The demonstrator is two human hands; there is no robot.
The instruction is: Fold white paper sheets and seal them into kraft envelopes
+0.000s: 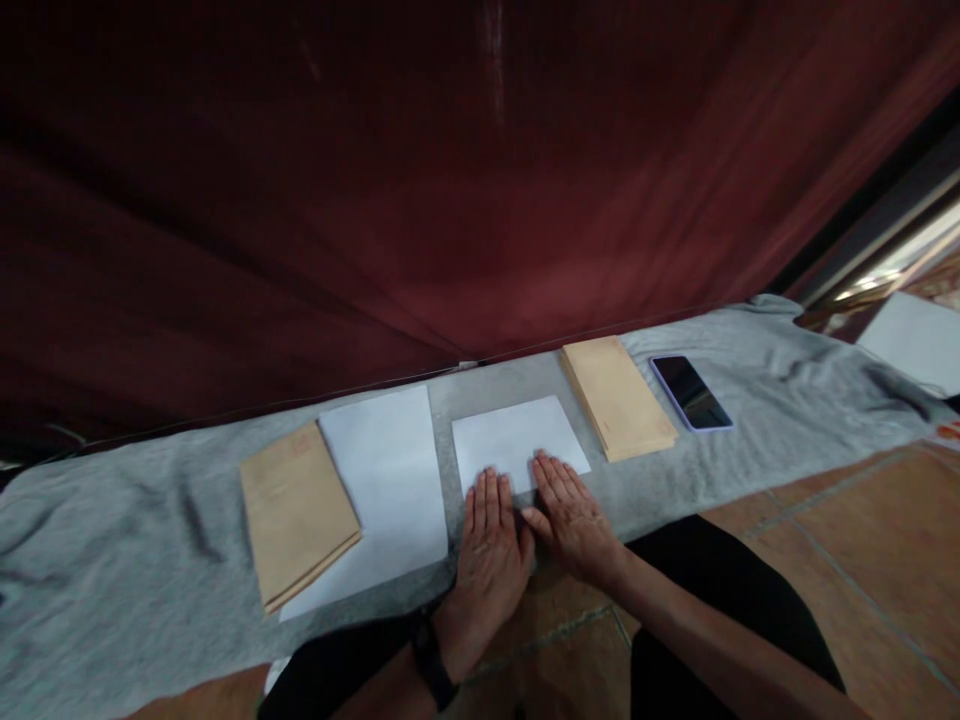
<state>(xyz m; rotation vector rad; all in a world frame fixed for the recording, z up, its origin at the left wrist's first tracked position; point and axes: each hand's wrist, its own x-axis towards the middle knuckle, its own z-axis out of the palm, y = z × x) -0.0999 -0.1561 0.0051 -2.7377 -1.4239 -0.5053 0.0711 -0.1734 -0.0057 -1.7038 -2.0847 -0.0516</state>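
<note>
A white sheet of paper (517, 432), apparently folded in half, lies flat on the grey cloth in front of me. My left hand (491, 545) rests on its near edge, fingers stretched out. Beside it, my right hand (574, 515) presses flat on the near right part of the same paper, with its fingers extended. To the left is a larger white sheet (390, 480), partly covered by brown envelopes (296, 510). A stack of brown envelopes (619, 395) lies just right of the folded paper.
A phone with a purple case (690, 392) lies right of the envelope stack. Grey cloth (150, 540) covers the long, narrow surface. Dark red fabric (450, 200) hangs behind it. Below are floor tiles (862, 540), and a white object (915, 340) stands at far right.
</note>
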